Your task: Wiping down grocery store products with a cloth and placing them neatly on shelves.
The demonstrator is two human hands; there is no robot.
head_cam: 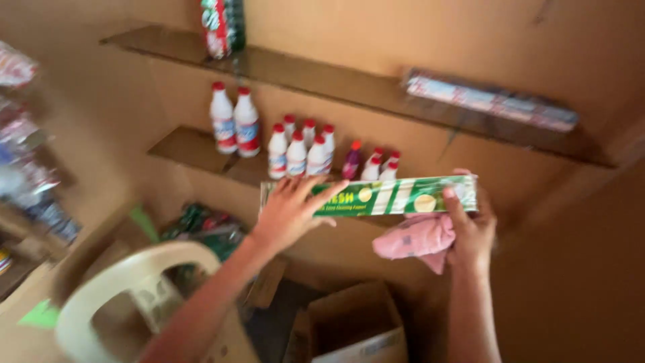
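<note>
A: status on the hands?

B: Both on a long green box [393, 195], held level in front of the lower shelf [195, 149]. Left hand [290, 214] is spread flat over the box's left end, fingers splayed, palm pressed to the face, not curled round it. Right hand [470, 225] is closed on the right end, thumb over the front. It also pinches a pink cloth [416, 236] that hangs just under the box.

A: what's behind it?

B: Row of white bottles with red caps [295, 151] on the lower shelf, two taller ones to their left, one small purple bottle [351, 161] to their right. Box partly covers the bottom of that row.

A: upper shelf?

B: Upper shelf [349, 86] carries another long box [490, 102] lying flat at the right, plus a red and green pack [222, 25] at the left. Both blurred.

A: below the hands?

B: Open cardboard carton [356, 323] on the floor. Cream plastic chair [127, 289] bottom left, near the left forearm. Frame is motion-blurred, finer detail not readable.
</note>
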